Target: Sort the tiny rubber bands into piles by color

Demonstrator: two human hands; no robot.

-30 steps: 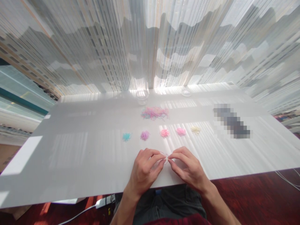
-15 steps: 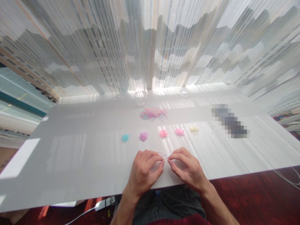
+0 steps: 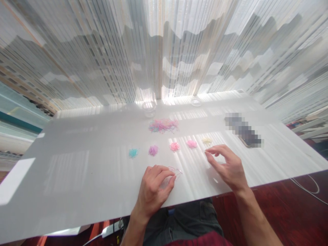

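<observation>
My left hand (image 3: 157,186) is closed in a pinch near the table's front edge. Between its thumb and forefinger is a chain of thin, pale pink elastic bands (image 3: 172,168), with a small shiny bit at its right end too fine to make out. My right hand (image 3: 228,165) is over the table to the right, its thumb and forefinger stretched forward and slightly apart. Their tips are just below a pile of pale yellow elastic bands (image 3: 207,141). Piles of pink bands (image 3: 191,144), coral bands (image 3: 174,147), purple bands (image 3: 153,150) and turquoise bands (image 3: 133,152) lie leftward in a row.
Behind the row is a larger heap of mixed bands (image 3: 164,125). A clear round tub (image 3: 149,109) and a clear lid (image 3: 196,102) sit near the curtain (image 3: 112,68). A blurred-out dark object (image 3: 243,130) lies on the white table (image 3: 77,164) at right.
My right hand has let go of the band chain and moved right and forward to the yellow pile. My left hand still pinches the chain. The view has shifted slightly.
</observation>
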